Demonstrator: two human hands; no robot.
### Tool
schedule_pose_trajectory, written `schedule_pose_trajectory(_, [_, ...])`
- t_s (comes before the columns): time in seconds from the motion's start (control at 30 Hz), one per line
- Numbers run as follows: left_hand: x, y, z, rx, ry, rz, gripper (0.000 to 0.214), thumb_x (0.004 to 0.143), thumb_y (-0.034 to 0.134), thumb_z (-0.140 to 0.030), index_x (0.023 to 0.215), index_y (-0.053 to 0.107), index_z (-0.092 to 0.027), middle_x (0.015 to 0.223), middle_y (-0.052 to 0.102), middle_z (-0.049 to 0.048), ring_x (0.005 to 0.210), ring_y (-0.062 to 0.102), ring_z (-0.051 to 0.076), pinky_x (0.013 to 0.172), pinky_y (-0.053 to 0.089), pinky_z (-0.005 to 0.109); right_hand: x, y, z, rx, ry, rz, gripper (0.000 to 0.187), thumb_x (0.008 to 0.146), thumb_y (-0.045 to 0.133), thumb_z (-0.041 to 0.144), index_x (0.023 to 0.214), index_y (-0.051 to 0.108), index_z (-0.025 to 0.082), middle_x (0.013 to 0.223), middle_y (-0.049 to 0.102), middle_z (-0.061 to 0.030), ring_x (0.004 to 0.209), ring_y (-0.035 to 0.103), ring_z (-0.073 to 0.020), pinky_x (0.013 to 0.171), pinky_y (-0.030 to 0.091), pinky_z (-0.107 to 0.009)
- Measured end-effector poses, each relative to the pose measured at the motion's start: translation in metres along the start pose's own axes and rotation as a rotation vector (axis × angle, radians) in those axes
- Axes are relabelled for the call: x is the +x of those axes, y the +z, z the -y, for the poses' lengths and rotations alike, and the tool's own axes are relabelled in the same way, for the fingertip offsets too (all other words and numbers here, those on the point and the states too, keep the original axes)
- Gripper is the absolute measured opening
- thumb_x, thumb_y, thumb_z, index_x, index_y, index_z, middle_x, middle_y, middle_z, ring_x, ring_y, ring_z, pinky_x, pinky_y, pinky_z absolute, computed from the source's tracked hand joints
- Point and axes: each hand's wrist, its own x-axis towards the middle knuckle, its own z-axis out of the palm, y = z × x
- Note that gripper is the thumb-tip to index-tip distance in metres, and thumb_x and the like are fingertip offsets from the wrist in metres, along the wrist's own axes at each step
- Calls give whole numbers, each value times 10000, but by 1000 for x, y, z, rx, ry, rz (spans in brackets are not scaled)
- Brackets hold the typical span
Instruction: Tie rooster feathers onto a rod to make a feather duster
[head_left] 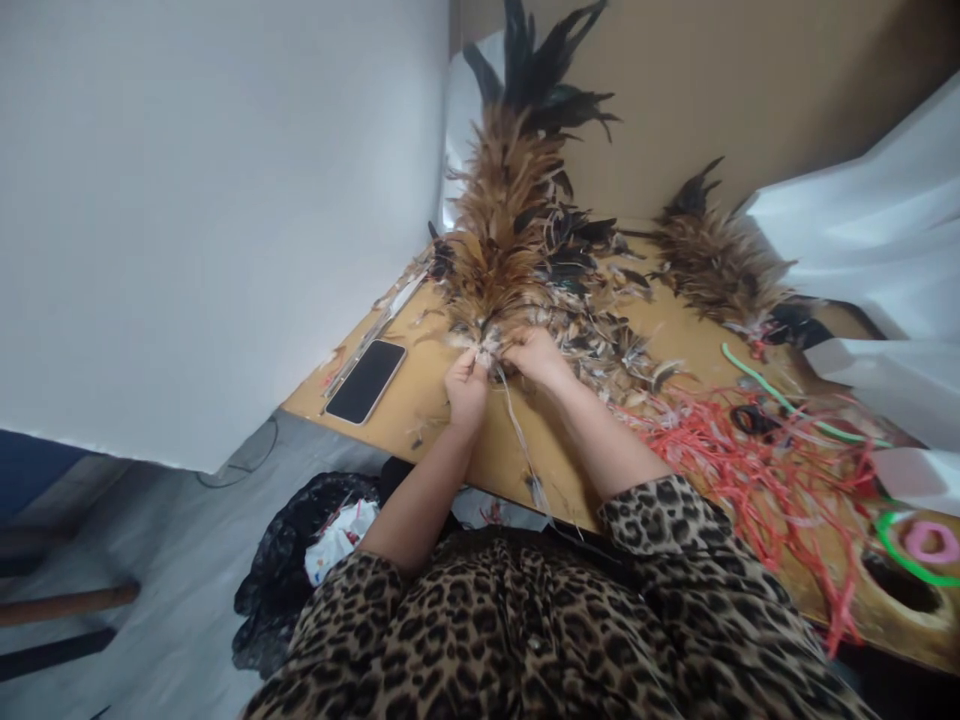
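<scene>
A tall bundle of brown and black feathers (510,200) rises from the wooden table (442,400). Both hands meet at its base. My left hand (466,385) is closed, pinching the quill ends on the left side. My right hand (534,357) is closed on the base of the bundle from the right. A thin pale strand (517,430) trails from between the hands toward the table's front edge. Loose feathers (600,340) lie scattered just right of the hands.
A dark phone (366,381) lies on the table's left corner. A second feather bunch (712,260) lies further right. Red strips (757,460), a green cord (780,400), scissors (754,420) and a pink ring (930,543) cover the right side. A black bag (300,560) sits on the floor.
</scene>
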Motion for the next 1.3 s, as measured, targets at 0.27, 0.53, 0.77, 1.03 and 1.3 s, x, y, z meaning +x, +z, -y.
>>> schedule_pose_trajectory(0.27, [5,2,-6,-200,-70,67,294,649,757,-375,638,610,-122,615,555,-5,451,331,14,403,216,157,-2,-75,-6,-217,-274,-593,340,648,608,257,970,652,157,899,661,-61,680,553,-139,701,465,-303])
schedule_pose_trajectory(0.53, [0,5,-7,-127,-38,78,272,709,721,-378,673,622,-127,515,463,-43,433,338,23,416,252,156,-31,-16,17,-485,-491,-204,145,782,579,274,741,689,188,765,667,-39,732,583,-154,717,434,-265])
schedule_pose_trajectory(0.77, [-2,1,5,-80,73,89,263,690,726,-368,814,694,-137,763,674,30,686,590,113,641,454,219,-27,28,34,-956,-453,-167,183,816,544,293,838,696,193,849,686,-84,779,597,-204,704,384,-295])
schedule_pose_trajectory(1.03, [0,4,-6,-187,-64,100,224,700,720,-333,781,671,-130,641,571,-7,479,389,26,447,294,162,-27,-19,31,-412,-408,-336,261,810,519,362,808,688,163,662,616,-32,628,539,-161,617,401,-269])
schedule_pose_trajectory(1.3, [1,4,-10,-279,-161,150,165,692,721,-245,684,608,-124,674,552,9,505,375,26,418,240,155,-32,-64,17,-431,-261,-321,186,681,629,311,747,711,157,790,687,-74,743,594,-198,685,451,-307])
